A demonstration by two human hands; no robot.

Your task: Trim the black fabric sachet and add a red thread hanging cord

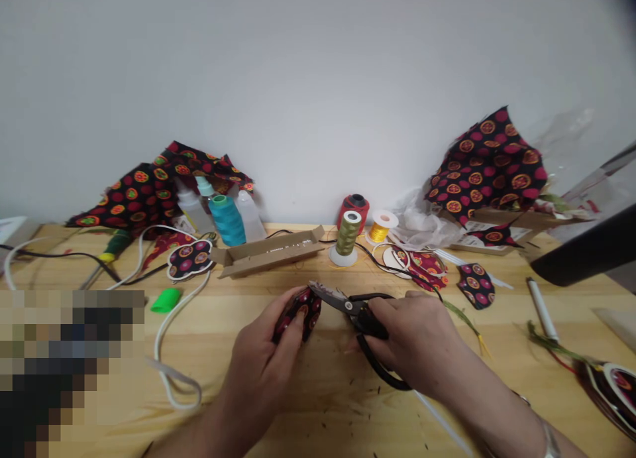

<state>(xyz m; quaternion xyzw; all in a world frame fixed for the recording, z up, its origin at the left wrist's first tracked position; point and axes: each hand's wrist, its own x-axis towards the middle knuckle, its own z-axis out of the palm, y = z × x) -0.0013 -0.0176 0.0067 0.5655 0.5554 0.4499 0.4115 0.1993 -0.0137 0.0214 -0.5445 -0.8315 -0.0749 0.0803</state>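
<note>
My left hand [263, 362] is closed on a small fabric piece [304, 310], black with red and orange circles, held just above the wooden table [318, 392]. My right hand [415, 342] grips black-handled scissors [355, 309]. The blades point left and their tips meet the top edge of the fabric piece. Tiny dark clippings lie on the wood below both hands.
Along the wall stand thread spools: teal [227, 219], olive [346, 236], red [354, 209], yellow [381, 227], plus clear bottles [248, 216] and an open cardboard box [268, 252]. Matching fabric heaps lie left [149, 186] and right [489, 163]. A white cord [169, 339] loops at left.
</note>
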